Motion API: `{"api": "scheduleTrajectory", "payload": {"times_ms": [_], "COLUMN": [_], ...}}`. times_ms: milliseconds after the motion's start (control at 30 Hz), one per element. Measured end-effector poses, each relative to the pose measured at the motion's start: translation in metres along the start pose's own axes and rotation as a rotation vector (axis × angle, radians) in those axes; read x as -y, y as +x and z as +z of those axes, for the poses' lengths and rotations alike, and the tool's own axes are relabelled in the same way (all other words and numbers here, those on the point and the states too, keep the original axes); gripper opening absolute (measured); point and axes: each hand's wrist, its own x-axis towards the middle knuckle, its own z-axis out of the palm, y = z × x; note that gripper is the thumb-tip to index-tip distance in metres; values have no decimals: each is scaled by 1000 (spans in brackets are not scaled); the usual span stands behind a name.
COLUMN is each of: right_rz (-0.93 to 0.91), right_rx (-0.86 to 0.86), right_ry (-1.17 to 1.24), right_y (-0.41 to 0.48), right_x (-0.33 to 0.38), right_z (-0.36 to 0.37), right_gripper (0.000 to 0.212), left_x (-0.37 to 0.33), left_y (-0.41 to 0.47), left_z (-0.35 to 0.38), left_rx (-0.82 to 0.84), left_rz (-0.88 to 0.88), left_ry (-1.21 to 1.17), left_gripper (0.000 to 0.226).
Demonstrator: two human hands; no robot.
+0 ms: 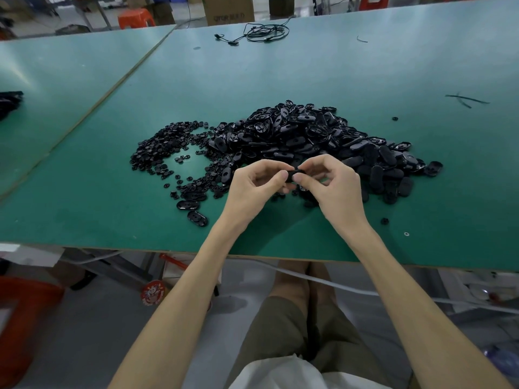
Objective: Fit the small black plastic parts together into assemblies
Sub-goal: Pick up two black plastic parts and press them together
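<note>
Small round pieces (160,147): lay scattered left of the heap, near the left hand, which I judged made for quick picking.
Two loose ovals (193,210): sat apart near the front edge; whether they were finished, I could not tell.
Left hand (250,189): fingers curled, thumb and forefinger pinching the held part's left end to steady it.
Held part (293,175): a black oval, raised above the desk between both hands.
Right hand (334,189): fingers pinched the right end, I judged for pressing pieces together.
Oval heap (309,133): piled just behind the hands.
Desk (421,234): bare green on the right left room; the front edge lay under my forearms.
</note>
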Motion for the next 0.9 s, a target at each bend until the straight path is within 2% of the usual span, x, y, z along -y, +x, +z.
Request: {"api": "scheduleTrajectory", "payload": {"times_ms": [300,467,900], "right_rz": [26,28,-24], "right_rx": [48,66,118], "right_ry": [134,210,112], "right_y": [1,1,-2], "right_x": [-5,-6,-2], "right_z": [0,0,3], "right_gripper": [16,9,11], "left_x": [2,2,2], "left_y": [-1,0,0], "left_z": [1,1,7], "left_rx": [24,6,-70], "left_rz": [4,1,-25], "left_ry": [31,57,251], "left_gripper": [12,11,17]}}
